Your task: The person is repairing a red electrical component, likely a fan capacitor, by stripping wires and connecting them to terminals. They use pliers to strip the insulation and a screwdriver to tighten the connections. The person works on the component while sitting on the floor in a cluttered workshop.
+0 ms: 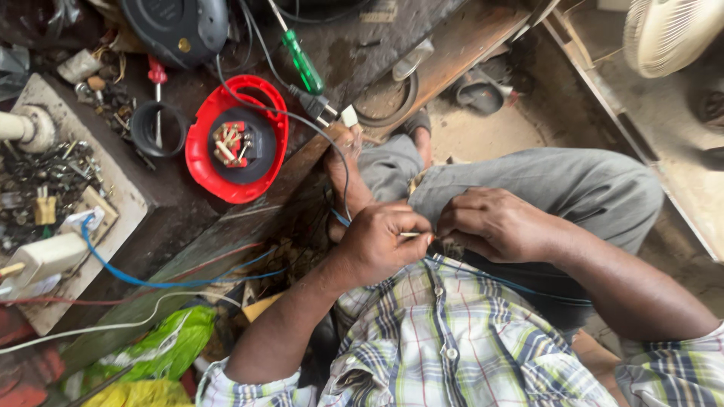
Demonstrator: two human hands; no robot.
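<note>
Over the lap, both hands' fingers point(411, 226) pinch a thin wire point(409, 234) between them.

Bottom left, beside the checked shirt: a crumpled green plastic bag point(162, 348), glossy, with pale patches across its face. Just below it, touching, a crinkled yellow plastic packet point(139, 394), cut off by the lower edge. Further left, at the bottom corner, a scrap of red wrapping point(26, 374), too blurred to tell more. No screens anywhere, no signs; labels too small to make out on the cluttered bench.
</note>
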